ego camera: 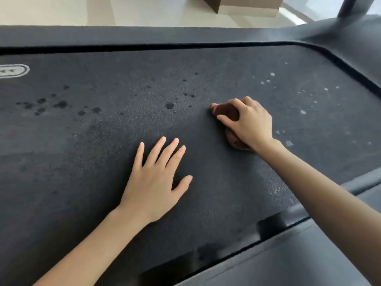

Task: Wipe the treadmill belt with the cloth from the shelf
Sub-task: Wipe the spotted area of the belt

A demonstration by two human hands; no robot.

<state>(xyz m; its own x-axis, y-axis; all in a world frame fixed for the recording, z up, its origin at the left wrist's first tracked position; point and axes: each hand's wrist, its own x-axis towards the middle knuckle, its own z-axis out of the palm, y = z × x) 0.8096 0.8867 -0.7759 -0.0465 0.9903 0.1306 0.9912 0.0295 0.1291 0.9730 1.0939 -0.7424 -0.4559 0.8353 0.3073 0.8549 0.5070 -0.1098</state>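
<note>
My right hand [248, 122] clamps the bunched cloth [226, 112] against the treadmill belt [103, 141] to scrub, while my left hand [156, 180] lies flat, fingers spread, bracing me.

2 hands [153, 182] [250, 122], 1 cloth [227, 112], 1 treadmill belt [103, 141], 1 cardboard box [247, 5]

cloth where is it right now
Head view, right of centre: the cloth is bunched under the right hand on the treadmill belt.

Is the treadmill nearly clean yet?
Not yet. The cloth is fetched; the right hand grips it on the belt, and the left hand rests flat. Dark spots and white specks still need wiping.
</note>
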